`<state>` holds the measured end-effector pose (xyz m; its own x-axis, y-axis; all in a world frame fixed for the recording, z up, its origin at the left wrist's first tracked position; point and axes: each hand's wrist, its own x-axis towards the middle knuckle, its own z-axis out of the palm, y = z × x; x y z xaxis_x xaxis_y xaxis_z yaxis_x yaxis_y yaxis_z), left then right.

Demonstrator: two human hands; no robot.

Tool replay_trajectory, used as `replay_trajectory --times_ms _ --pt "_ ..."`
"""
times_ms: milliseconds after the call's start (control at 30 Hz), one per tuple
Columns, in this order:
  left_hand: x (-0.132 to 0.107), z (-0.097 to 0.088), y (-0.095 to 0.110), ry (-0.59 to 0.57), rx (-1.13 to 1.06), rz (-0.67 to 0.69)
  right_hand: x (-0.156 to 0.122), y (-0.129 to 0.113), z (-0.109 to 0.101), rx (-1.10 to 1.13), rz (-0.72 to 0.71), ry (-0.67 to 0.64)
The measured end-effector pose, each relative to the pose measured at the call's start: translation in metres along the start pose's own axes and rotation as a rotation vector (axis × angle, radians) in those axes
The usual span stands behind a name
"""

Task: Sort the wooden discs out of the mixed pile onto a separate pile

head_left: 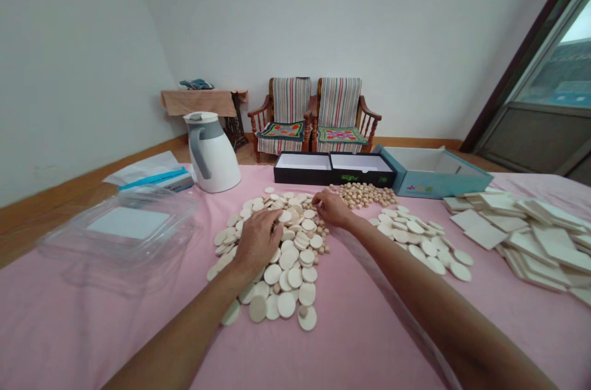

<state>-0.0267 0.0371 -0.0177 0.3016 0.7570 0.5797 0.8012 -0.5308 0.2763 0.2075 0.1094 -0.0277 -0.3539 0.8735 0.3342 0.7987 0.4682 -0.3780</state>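
Observation:
A heap of round, pale wooden discs [286, 304] lies before me, with small wooden beads [323, 241] mixed in along its right side. On the heap's left half rests my left hand [259, 236], its fingers bent and the thumb apart from them. The fingertips reach the discs, and no held thing shows. My right hand [331, 208] is at the upper right edge of the heap, fingers pinched together. Whatever is between those fingertips is too small to make out. Just beyond this hand is a pile of small round wooden beads [367, 195].
Right of my right forearm lie a smaller disc pile [415, 236] and stacked square wooden pieces [530, 236]. Behind stand a black two-part tray [302, 176] and a blue box [429, 184]. A white jug [215, 159] and clear plastic containers [124, 224] are at left.

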Motion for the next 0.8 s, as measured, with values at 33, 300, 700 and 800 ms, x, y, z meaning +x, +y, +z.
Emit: replay_trajectory --times_ms 33,300,700,800 --pt "0.000 0.000 0.000 -0.001 0.001 -0.001 0.000 0.000 0.000 -0.001 -0.002 -0.002" --pt "0.000 -0.001 0.001 -0.012 0.006 -0.008 -0.006 0.006 -0.005 -0.039 0.089 0.053" --pt "0.000 0.000 0.000 -0.019 0.018 -0.008 -0.009 0.012 -0.026 -0.017 0.194 0.078" --pt "0.000 0.000 0.000 -0.017 0.018 -0.008 -0.005 -0.001 -0.016 0.050 0.120 -0.060"
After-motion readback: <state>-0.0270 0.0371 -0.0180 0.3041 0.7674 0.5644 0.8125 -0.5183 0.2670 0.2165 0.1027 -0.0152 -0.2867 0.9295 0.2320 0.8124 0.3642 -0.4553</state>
